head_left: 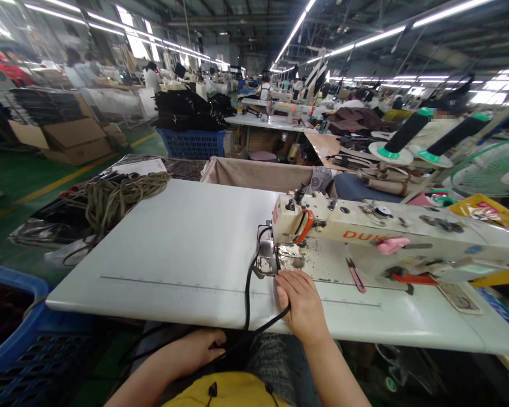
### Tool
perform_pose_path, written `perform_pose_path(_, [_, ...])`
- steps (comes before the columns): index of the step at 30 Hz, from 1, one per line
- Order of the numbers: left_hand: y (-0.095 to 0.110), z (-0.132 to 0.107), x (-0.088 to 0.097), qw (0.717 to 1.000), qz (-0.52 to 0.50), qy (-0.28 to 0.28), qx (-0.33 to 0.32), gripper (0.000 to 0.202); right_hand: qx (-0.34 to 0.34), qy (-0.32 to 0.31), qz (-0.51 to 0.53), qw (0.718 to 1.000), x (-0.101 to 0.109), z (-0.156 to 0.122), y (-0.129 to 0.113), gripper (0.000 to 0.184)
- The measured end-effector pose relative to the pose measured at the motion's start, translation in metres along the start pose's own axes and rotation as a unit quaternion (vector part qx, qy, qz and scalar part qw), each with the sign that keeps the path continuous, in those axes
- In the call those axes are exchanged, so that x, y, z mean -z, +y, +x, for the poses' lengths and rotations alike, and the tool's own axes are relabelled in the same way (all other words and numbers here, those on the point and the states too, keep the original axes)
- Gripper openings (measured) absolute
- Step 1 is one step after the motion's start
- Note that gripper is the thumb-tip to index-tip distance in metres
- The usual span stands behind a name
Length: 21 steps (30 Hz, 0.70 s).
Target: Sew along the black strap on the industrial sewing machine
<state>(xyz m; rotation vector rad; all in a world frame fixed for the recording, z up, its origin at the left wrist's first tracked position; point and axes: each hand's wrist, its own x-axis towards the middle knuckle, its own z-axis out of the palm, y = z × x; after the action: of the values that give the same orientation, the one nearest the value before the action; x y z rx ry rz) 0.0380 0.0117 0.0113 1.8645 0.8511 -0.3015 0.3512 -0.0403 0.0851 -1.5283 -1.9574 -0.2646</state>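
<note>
A long black strap [248, 294] loops from the presser area of the sewing machine [343, 226] down over the table's front edge. My right hand [301, 302] rests on the table just in front of the needle plate [289, 251]. Its fingers are pressed together over the strap, which comes out beneath the thumb and runs down left. Below the table edge, above my lap, my left hand [206, 347] curls closed around the lower run of strap; its fingertips are partly hidden. Pink-handled thread snips [357, 277] lie right of my right hand.
A bundle of olive straps [119, 198] lies at the table's [186, 237] left end. A blue crate [34, 350] stands at lower left. Behind the table is a fabric-lined bin [254, 172]. Thread cones [407, 133] and a green fan [492, 169] stand at right.
</note>
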Motion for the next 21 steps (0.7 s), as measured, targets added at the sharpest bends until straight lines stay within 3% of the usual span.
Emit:
perform_pose_path(11, [0.030, -0.026, 0.018, 0.998, 0.048, -0.004, 0.046, 0.042, 0.014, -0.001, -0.004, 1.000, 0.001, 0.000, 0.001, 0.029])
perform_pose_path(17, [0.030, -0.032, 0.021, 0.998, 0.049, 0.000, 0.047, 0.038, 0.010, 0.000, 0.002, 1.000, 0.002, 0.000, 0.001, 0.027])
perform_pose_path(21, [0.019, -0.029, 0.013, 0.998, 0.040, 0.012, 0.039, 0.036, 0.011, 0.003, -0.001, 1.000, 0.001, 0.001, 0.000, 0.028])
